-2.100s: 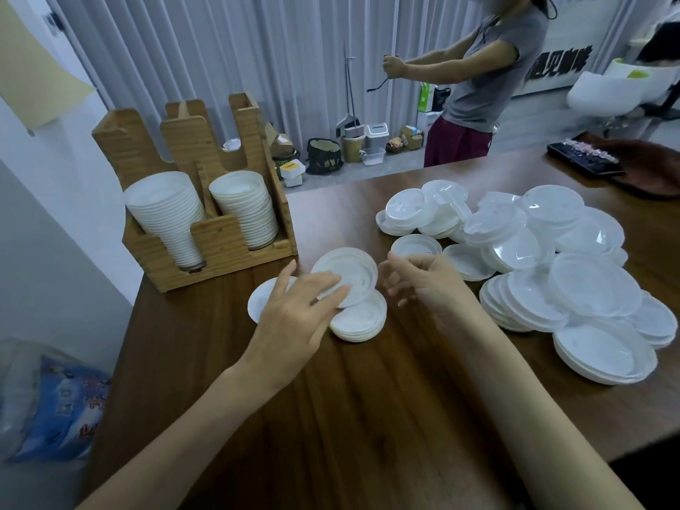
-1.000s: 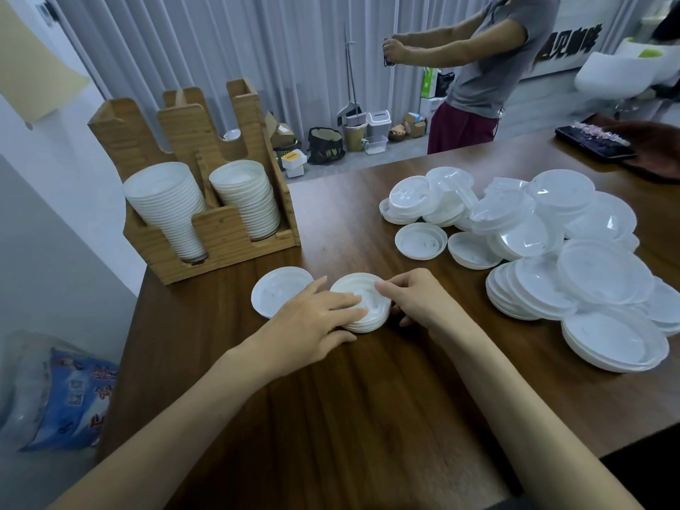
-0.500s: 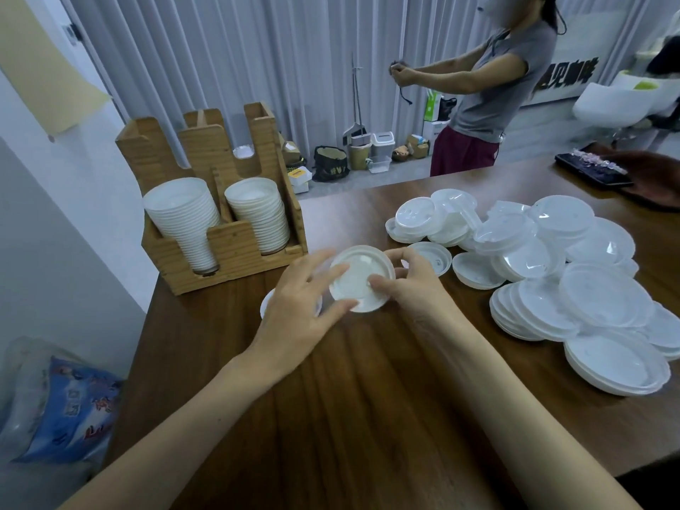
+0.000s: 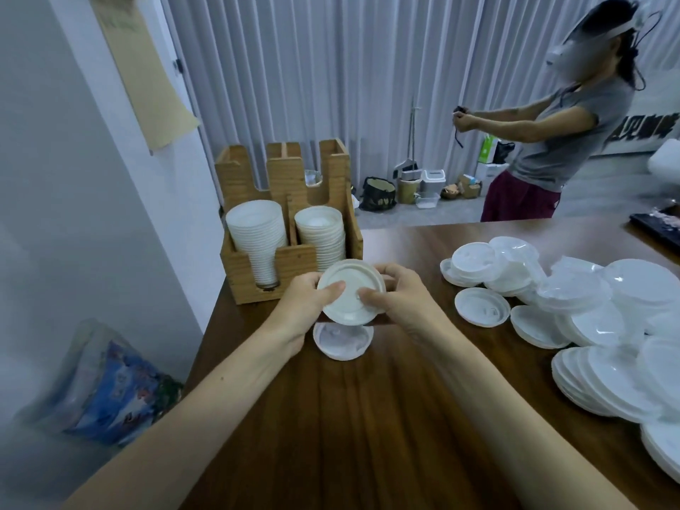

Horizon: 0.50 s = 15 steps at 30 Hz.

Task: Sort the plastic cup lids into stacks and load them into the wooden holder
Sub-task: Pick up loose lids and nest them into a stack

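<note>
Both my hands hold a small stack of white lids above the table, tilted toward me, just in front of the wooden holder. My left hand grips its left edge, thumb on top. My right hand grips its right edge the same way. One single lid lies on the table beneath the stack. The holder's two front slots carry stacks of white lids, and its rear slots look bare. A large loose pile of lids covers the table's right side.
The brown wooden table ends at its left edge close to the holder. A blue plastic bag lies on the floor at the left. A person in a grey shirt stands beyond the table's far edge. A dark tray sits far right.
Both hands gathered the small stack on the table, lifted it and carried it up toward the holder. The single lid stayed on the table.
</note>
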### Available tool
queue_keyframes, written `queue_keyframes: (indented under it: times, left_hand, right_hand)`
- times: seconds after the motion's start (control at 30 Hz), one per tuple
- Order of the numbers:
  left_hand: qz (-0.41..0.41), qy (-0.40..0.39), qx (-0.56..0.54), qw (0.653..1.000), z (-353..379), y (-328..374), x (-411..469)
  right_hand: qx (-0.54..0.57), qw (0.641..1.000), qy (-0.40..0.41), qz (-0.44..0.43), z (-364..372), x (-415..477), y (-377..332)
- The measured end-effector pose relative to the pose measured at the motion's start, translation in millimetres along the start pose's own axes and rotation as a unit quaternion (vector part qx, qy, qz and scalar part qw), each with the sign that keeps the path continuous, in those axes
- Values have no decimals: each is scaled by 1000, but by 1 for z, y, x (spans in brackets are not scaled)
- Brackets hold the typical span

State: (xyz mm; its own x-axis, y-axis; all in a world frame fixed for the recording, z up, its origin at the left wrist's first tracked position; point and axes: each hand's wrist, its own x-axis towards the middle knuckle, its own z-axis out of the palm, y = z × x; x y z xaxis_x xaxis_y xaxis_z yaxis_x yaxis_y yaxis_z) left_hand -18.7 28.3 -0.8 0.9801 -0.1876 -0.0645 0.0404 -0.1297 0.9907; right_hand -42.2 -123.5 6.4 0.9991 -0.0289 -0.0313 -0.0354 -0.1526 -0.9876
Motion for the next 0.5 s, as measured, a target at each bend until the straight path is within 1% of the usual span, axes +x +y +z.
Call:
queue_keyframes:
  times: [0.07, 0.13, 0.2, 0.27, 0.3, 0.33, 0.37, 0.43, 0.47, 0.5]
  left_hand:
    - [7, 21, 19, 1000, -5, 0, 3]
    - [32, 46, 47, 997, -10, 3, 7]
    - [76, 74, 97, 990, -16, 9, 15]
    - [136, 114, 176, 968, -21, 14, 22]
    - [175, 139, 222, 949, -23, 16, 26]
    - [221, 159, 275, 922, -26, 16, 29]
    - [268, 160, 332, 890, -28, 16, 31]
    - [351, 118, 437, 820, -30, 16, 31]
    - [391, 106, 481, 778, -31, 15, 32]
    - [424, 113, 515, 737, -31, 16, 34]
  right_hand:
    - [-16, 1000, 1, -7, 6, 7, -4]
    - [-11, 1000, 11, -10, 11, 15, -12]
    - [14, 1000, 13, -3, 14, 25, -23]
    - [27, 1000, 13, 3, 15, 34, -34]
    - [25, 1000, 18, 4, 15, 39, -39]
    - [25, 999, 25, 6, 15, 44, -43]
    - [32, 999, 34, 11, 14, 49, -46]
    - [69, 996, 41, 25, 12, 57, -50]
    - [89, 995, 38, 34, 12, 60, -51]
    - [99, 994, 33, 41, 13, 63, -54]
